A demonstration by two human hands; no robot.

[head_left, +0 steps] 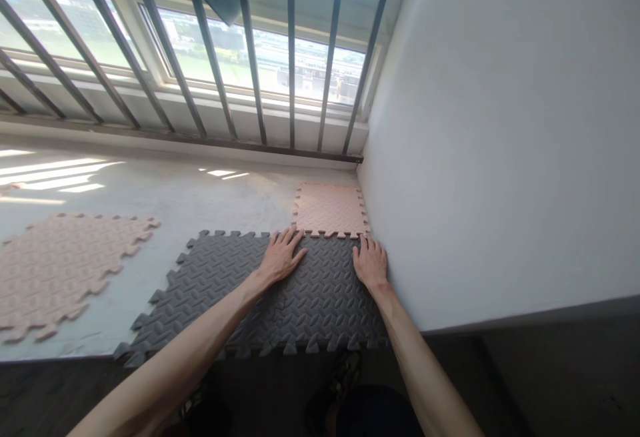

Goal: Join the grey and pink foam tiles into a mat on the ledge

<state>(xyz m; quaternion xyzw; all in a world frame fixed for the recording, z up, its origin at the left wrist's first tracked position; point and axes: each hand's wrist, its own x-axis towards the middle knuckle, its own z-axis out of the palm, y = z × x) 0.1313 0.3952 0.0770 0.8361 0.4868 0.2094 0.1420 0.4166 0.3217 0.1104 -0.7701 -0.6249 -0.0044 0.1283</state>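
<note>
Both my hands lie on a dark grey foam puzzle mat (320, 290) with a raised tread pattern. My left hand (282, 255) rests with spread fingers at its far edge, fingertips by the corner of a small pink foam mat (330, 207). My right hand (371, 260) lies flat at the far right corner, close against the white wall. The pink mat sits beyond the grey one, in the corner of the sill. Their toothed edges meet between my hands; whether the teeth are fully locked I cannot tell.
A larger pink foam mat (75, 267) lies apart on the pale ledge (215, 203) at left. Metal railing bars (250, 57) stand before the window at the back. The white wall (500, 143) bounds the right side. The grey mat's near edge reaches the ledge's front, above a dark floor.
</note>
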